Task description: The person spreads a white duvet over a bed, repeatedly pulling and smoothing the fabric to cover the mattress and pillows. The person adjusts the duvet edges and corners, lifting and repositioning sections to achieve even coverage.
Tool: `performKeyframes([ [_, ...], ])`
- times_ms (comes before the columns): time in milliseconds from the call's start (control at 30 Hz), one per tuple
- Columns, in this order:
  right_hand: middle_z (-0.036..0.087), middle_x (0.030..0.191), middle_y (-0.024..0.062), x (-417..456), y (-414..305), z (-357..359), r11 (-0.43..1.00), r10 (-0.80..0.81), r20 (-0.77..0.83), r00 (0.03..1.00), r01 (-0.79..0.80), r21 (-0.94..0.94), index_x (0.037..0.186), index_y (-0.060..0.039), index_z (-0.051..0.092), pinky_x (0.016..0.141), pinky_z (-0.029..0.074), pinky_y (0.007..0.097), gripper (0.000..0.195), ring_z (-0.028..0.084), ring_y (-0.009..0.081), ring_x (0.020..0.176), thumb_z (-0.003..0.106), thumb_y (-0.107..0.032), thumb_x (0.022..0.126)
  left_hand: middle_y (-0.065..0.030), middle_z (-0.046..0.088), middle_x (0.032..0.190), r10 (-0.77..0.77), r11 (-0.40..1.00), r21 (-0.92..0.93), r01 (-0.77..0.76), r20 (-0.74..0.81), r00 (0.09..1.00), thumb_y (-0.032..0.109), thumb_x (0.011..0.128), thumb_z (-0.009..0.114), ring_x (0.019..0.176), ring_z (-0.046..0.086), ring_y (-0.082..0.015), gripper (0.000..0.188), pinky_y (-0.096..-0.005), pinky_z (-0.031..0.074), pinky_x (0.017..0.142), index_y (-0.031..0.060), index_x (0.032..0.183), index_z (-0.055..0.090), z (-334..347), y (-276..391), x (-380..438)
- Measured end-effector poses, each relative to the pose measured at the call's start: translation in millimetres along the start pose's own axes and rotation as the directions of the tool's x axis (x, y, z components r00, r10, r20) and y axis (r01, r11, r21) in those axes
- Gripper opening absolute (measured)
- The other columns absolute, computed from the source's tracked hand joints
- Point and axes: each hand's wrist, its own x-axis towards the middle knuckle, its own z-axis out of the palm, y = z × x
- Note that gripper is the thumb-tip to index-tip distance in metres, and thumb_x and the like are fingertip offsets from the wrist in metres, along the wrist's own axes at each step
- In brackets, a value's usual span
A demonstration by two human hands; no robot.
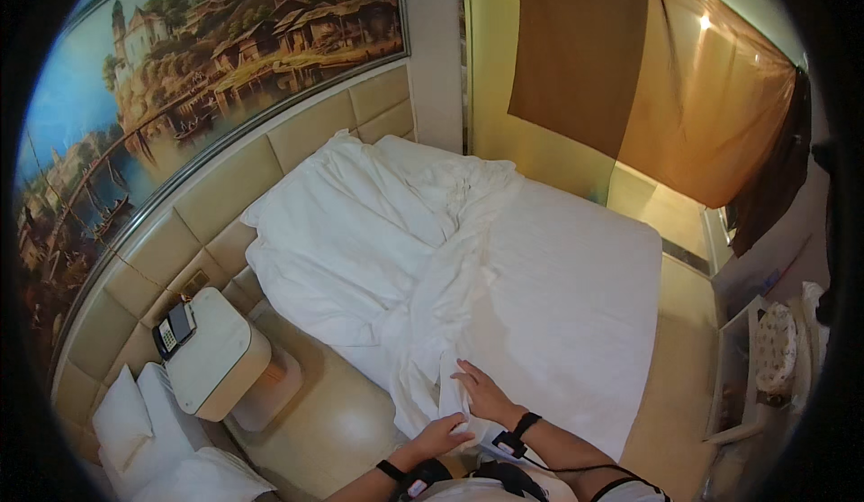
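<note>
A bunched white duvet [337,245] covers the headboard side of the bed, and a loose fold of it runs down to the near edge. At that edge my left hand [440,436] grips the duvet's corner between thumb and fingers. My right hand [482,388] lies just above it and to the right, fingers slightly spread on the same white fabric; whether it pinches any cloth I cannot tell. A flat white sheet [574,286] covers the other part of the mattress. Both wrists wear black straps, and a cable runs along the right forearm.
A nightstand [216,347] with a telephone [174,330] stands left of the bed. Beyond it lie white pillows [128,421] on another bed. The padded headboard [223,198] lines the wall under a framed painting [223,63]. Brown curtains [580,49] hang at the back. A shelf [736,374] stands at the right.
</note>
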Motion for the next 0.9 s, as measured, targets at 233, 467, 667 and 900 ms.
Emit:
performKeyframes([
  [233, 0.058, 0.087, 0.0155, -65, 57, -21, 0.996, 0.05, 0.463, 0.885, -0.009, -0.09, 0.081, -0.0038, 0.059, 0.084, 0.042, 0.0437, 0.011, 0.053, 0.0347, 0.097, 0.058, -0.006, 0.07, -0.0233, 0.059, 0.095, -0.246, 0.938, 0.163, 0.306, -0.312, 0.918, 0.022, 0.077, 0.064, 0.095, 0.055, -0.0384, 0.036, -0.0433, 0.045, 0.079, -0.0031, 0.101, 0.054, 90, -24, 10],
  [467, 0.06, 0.067, 0.0145, -117, 46, -67, 0.994, -0.078, 0.489, 0.869, 0.107, -0.032, 0.077, -0.006, 0.056, 0.071, 0.045, 0.044, 0.013, 0.057, 0.0361, 0.067, 0.058, -0.018, 0.072, -0.0203, 0.063, 0.087, -0.234, 0.898, 0.39, 0.201, 0.036, 0.972, 0.029, 0.086, 0.051, 0.082, 0.06, -0.0389, 0.03, -0.0481, 0.046, 0.072, 0.0089, 0.109, 0.054, 119, -1, -14],
  [667, 0.062, 0.071, 0.016, -145, 31, -62, 0.986, 0.064, 0.513, 0.856, 0.025, -0.165, 0.085, -0.0095, 0.064, 0.066, 0.048, 0.0441, 0.029, 0.06, 0.0351, 0.071, 0.06, -0.037, 0.079, -0.0177, 0.065, 0.09, -0.281, 0.866, 0.442, 0.233, 0.046, 0.959, 0.032, 0.087, 0.051, 0.084, 0.062, -0.0346, 0.033, -0.0445, 0.048, 0.071, 0.0123, 0.113, 0.058, 117, 32, -40],
  [900, 0.064, 0.077, 0.0163, -140, -16, -22, 0.962, 0.211, 0.78, 0.59, 0.015, -0.272, 0.08, -0.0086, 0.067, 0.065, 0.047, 0.044, 0.044, 0.06, 0.0359, 0.073, 0.049, -0.049, 0.083, -0.0185, 0.065, 0.097, -0.469, 0.87, -0.145, 0.472, 0.054, 0.881, 0.059, 0.09, 0.038, 0.088, 0.062, -0.0305, 0.061, -0.0359, 0.047, 0.076, 0.0085, 0.119, 0.057, 135, 9, -115],
])
